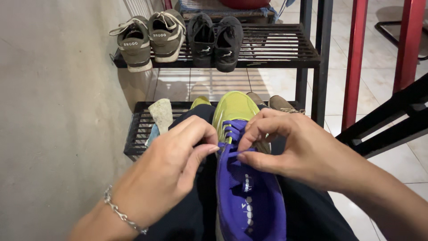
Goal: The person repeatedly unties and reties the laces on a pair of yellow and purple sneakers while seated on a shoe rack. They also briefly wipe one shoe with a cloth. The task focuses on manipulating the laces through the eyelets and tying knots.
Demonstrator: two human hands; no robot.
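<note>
Purple laces between both hands' fingertips

We've got bare forearms here, no sleeves showing at all. The left hand has a silver chain-link bracelet at the wrist, while the right hand wears nothing. Fingernails are short and unpainted. Dark trousers cover our lap.

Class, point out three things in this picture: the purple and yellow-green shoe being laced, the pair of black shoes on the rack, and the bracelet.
purple and yellow-green shoe (pixel 249 201), head view, on the purple tongue.
pair of black shoes (pixel 215 40), head view, on the inner edge of the right shoe.
bracelet (pixel 121 214), head view, on the chain links at the left wrist.
</note>
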